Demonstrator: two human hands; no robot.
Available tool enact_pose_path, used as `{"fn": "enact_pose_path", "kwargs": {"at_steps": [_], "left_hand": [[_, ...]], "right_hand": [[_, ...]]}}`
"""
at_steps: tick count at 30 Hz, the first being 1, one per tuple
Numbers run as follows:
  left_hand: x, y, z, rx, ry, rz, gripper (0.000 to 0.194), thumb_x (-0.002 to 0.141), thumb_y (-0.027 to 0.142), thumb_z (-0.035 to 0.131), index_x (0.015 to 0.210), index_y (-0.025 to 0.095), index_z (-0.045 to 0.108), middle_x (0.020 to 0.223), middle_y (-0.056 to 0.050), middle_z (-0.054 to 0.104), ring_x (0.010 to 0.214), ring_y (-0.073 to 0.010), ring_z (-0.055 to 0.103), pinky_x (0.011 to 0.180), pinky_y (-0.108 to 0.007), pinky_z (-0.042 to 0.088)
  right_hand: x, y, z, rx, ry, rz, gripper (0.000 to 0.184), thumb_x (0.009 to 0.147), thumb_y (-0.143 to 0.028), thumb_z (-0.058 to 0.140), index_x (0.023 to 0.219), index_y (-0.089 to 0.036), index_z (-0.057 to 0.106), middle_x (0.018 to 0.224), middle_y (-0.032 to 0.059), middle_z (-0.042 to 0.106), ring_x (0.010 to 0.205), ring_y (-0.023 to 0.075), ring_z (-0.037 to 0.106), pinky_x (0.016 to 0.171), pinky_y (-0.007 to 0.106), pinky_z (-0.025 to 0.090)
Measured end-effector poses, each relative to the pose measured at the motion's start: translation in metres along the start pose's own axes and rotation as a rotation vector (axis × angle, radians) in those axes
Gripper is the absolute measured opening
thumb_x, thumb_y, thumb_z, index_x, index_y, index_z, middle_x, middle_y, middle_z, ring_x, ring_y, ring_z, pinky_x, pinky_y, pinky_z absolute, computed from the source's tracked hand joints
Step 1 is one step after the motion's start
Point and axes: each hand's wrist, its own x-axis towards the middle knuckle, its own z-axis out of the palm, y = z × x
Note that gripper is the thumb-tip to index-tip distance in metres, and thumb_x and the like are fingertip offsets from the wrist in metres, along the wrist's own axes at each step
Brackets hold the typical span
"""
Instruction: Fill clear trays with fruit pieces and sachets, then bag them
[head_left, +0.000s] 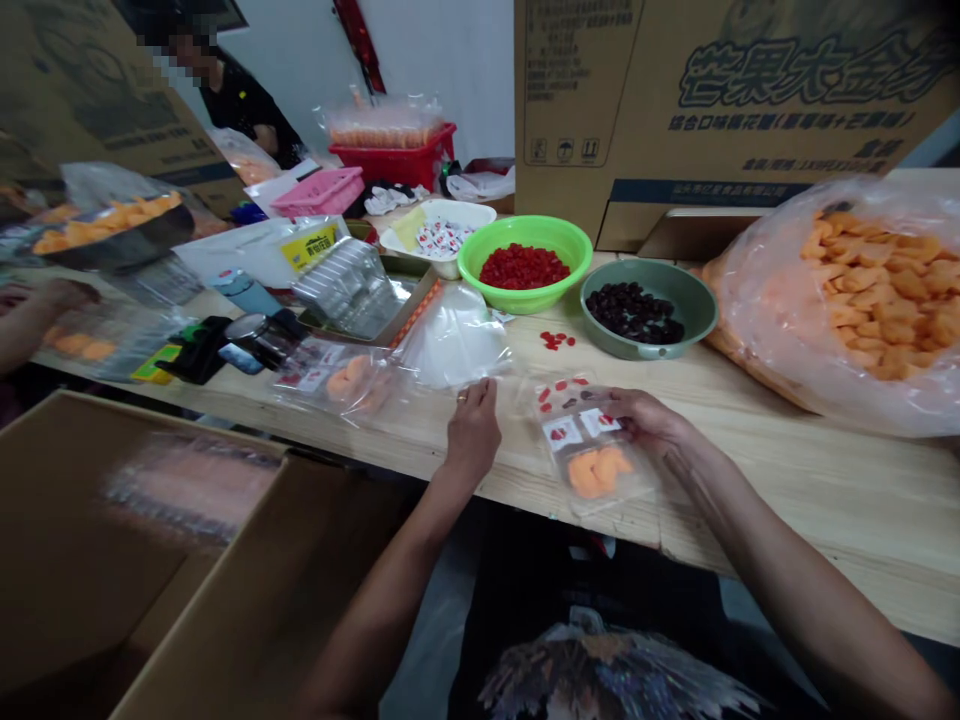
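My right hand (649, 425) grips the right side of a clear plastic tray (559, 465), held tilted at the table's front edge. Inside it lie orange puffed pieces (598, 470), two small white sachets (581, 428), and a few red and dark pieces along the top. My left hand (474, 430) is closed, its fingertips pinching at the near edge of the clear plastic bags (454, 340); how many bags they hold is unclear. Left of that hand lies a bagged tray (352, 380) with orange pieces and sachets.
Behind are a green bowl (525, 300) of red pieces, a grey-green bowl (649, 345) of dark pieces and a white tub (439, 225) of sachets. A big bag (885, 300) of orange pieces stands right. An open carton (172, 640) sits below left. Another person's hand (45, 310) is far left.
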Motion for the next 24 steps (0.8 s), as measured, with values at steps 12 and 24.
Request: {"fn": "enact_pose_path", "kwargs": {"at_steps": [12,24], "left_hand": [[0.003,0.008,-0.018,-0.171,0.013,0.326,0.057,0.088,0.0,0.038,0.142,0.016,0.049,0.139,-0.014,0.058,0.129,-0.0231,0.056,0.11,-0.042,0.048],[-0.017,0.016,-0.001,-0.188,0.091,0.427,0.059,0.095,0.001,0.036,0.152,0.013,0.033,0.143,-0.021,0.053,0.142,-0.0274,0.044,0.11,-0.044,0.05]], "right_hand": [[-0.026,0.0,0.014,0.045,-0.385,0.12,0.068,0.063,-0.018,0.077,0.129,-0.02,0.062,0.085,0.004,0.07,0.055,0.0121,0.056,0.045,0.019,0.036],[-0.003,0.006,0.004,0.117,-0.212,0.057,0.09,0.06,-0.01,0.069,0.146,-0.026,0.048,0.072,-0.0032,0.063,0.044,0.0065,0.037,0.041,0.018,0.019]]}}
